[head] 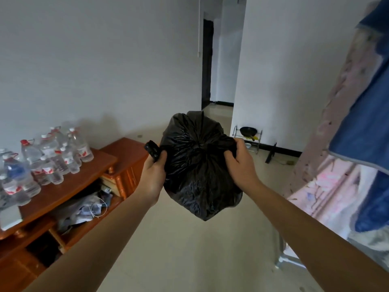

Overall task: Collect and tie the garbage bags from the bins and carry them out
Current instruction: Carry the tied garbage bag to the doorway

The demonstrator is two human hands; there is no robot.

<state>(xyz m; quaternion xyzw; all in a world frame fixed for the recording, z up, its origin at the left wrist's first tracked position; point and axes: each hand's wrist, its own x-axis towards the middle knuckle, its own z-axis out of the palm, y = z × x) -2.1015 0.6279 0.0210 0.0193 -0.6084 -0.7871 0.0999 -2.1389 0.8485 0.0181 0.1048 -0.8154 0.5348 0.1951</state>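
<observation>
Bag (200,165), black and full, hangs in the air over the pale floor (189,260), held at mid-scene between both hands. Its plastic is gathered into creases that meet at a point on the top side. The left hand (152,171) is curled round a twisted tail (152,149) of the bag that sticks up past the fingers on the bag's left edge. The right hand (240,163) grips a bunch of the plastic at the bag's right edge, fingers dug into the folds. The two hands are apart, one on each side of the bag. On the left stands a wooden cabinet (101,159) with many clear water bottles (52,157) on its top and crumpled cloth (84,207) on the shelf below. Far off, a dark doorway (207,64) opens in the white wall, and to its right a wire rack (257,142) on the floor holds a black pan (248,131). Blue and pink fabric (357,123) hangs at the right edge.
</observation>
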